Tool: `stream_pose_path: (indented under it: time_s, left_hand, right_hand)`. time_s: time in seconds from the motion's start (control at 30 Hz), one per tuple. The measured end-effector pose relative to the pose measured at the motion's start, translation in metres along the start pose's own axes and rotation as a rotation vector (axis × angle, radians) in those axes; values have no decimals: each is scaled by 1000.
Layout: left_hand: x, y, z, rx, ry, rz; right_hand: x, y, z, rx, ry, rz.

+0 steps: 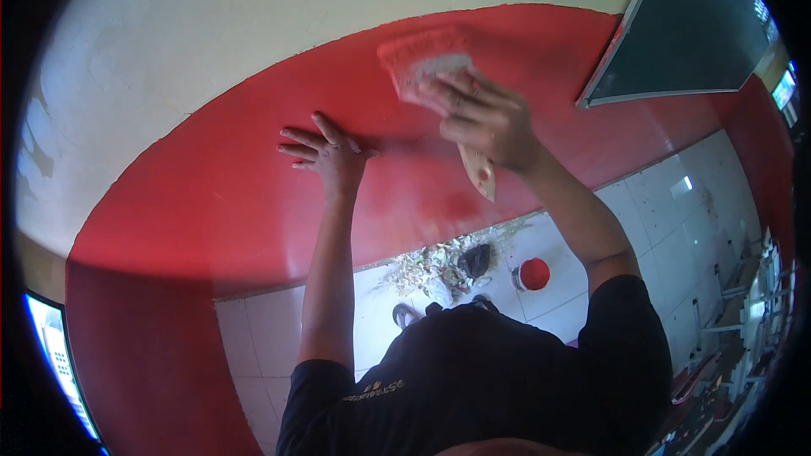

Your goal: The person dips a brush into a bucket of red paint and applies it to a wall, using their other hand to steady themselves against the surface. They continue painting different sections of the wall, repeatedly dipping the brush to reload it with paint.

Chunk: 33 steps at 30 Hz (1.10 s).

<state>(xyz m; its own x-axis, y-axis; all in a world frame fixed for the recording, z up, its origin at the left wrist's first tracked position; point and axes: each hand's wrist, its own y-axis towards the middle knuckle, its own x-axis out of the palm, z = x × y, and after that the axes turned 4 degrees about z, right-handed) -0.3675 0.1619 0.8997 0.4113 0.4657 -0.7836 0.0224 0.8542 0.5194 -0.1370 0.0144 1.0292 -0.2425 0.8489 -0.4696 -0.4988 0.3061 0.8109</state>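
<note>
My right hand [486, 118] is wrapped round a wide paintbrush [443, 66], whose bristles are coated in red paint. The brush's wooden handle [479, 176] points down below my fist. Its bristle end is up near the red part of the wall [245, 169]; whether it touches is not clear. My left hand [334, 154] lies with spread fingers against the red wall, to the left of the brush. Down on the floor stands a small bucket [532, 274] of red paint.
A pale upper wall [203, 25] meets the red along a curved-looking edge. At upper right hangs a dark board [676, 34]. Scraps of debris [435, 270] and a black plastic bag [475, 260] lie on the tiled floor [270, 338] by the wall. Furniture [735, 321] stands at right.
</note>
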Motion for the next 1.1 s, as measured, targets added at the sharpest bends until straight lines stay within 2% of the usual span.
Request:
stream_pose_path:
  time_s: [0.17, 0.2, 0.33, 0.4, 0.53, 0.6, 0.63, 0.7, 0.73, 0.8, 0.93, 1.07, 1.1]
  left_hand:
    - [4, 0, -1, 7, 23, 17]
    - [2, 0, -1, 10, 29, 33]
    - [-2, 1, 3, -5, 16, 14]
    - [-2, -1, 2, 1, 18, 19]
    - [-2, -1, 3, 5, 38, 9]
    - [-2, -1, 4, -7, 52, 16]
    - [-2, -2, 4, 4, 47, 13]
    - [-3, -1, 4, 7, 49, 42]
    - [-4, 1, 6, 19, 46, 43]
    - [-7, -1, 6, -13, 49, -5]
    - [-3, -2, 7, 14, 65, 41]
    - [1, -1, 7, 18, 78, 89]
    - [2, -2, 7, -2, 75, 81]
  right_hand:
    - [31, -25, 4, 55, 64, -110]
    - [32, -27, -2, 45, 113, -169]
    - [14, -10, -15, 60, 178, -169]
    - [-3, 19, -14, 83, 213, 26]
    - [21, 9, -5, 199, 209, 30]
    - [40, -20, -9, 54, 135, -68]
    - [38, -28, -13, 62, 125, -70]
    - [26, -37, -21, 84, 292, -209]
    - [19, -35, -14, 91, 283, -206]
    - [4, -32, 2, 81, 165, 55]
    - [10, -61, 28, 187, 146, 62]
    - [70, -178, -3, 42, 233, -375]
    - [67, -189, -5, 48, 232, -376]
